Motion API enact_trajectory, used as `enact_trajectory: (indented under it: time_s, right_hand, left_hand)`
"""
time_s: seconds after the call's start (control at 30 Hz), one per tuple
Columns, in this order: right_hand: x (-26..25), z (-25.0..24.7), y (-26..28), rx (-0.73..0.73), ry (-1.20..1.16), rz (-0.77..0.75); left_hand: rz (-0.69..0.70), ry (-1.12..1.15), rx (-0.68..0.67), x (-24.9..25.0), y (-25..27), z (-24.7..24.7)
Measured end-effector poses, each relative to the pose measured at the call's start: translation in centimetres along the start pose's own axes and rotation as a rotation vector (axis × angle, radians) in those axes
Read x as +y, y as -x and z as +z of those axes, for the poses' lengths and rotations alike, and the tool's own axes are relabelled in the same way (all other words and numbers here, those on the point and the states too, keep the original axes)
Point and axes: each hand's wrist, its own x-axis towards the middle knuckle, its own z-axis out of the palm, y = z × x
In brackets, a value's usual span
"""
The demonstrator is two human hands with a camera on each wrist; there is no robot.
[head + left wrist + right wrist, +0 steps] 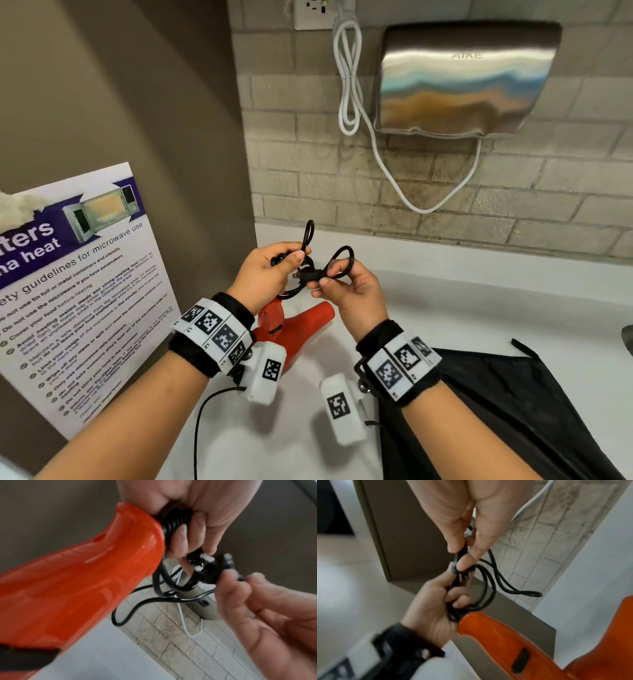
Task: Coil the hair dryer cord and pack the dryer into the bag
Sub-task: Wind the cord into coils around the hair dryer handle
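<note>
Over the white counter your left hand grips the gathered cord at the red dryer handle, your right hand pinches the plug, so coiling looks nearly finished while the black bag beside you awaits packing.

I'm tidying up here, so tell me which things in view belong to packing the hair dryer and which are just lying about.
Part of the job:
left hand, gripping the coiled cord
right hand, pinching the plug
orange hair dryer
black bag

Just there:
hand dryer with white cable
microwave poster
</note>
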Motion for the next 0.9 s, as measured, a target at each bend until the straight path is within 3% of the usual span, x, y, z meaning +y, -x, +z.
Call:
enact_trajectory:
  time_s: [0.17, 0.3, 0.53, 0.7, 0.9]
  right_hand:
    - [2.2, 1.6, -0.5, 0.192, 0.268, -0.137]
    - [2.5, 1.7, -0.9, 0.247, 0.580, -0.273]
    - [3.6, 1.9, -1.8, 0.235, 0.617, -0.399]
    - [3.4, 2.0, -2.1, 0.135, 0.579, -0.270]
    - [3.7, 1.3, -1.0, -0.085, 0.800, -0.222]
  left_hand:
    - [0.011, 0.003, -0.031, 0.6, 0.4, 0.4]
    - [0.001, 0.021, -0.025, 0.9, 0.6, 0.3]
    - [-0.044, 0.057, -0.063, 0.1, 0.6, 0.5]
    - [-0.033, 0.075, -0.071, 0.1, 0.8, 0.6]
    - [-0.046, 0.082, -0.019, -0.1, 0.8, 0.4]
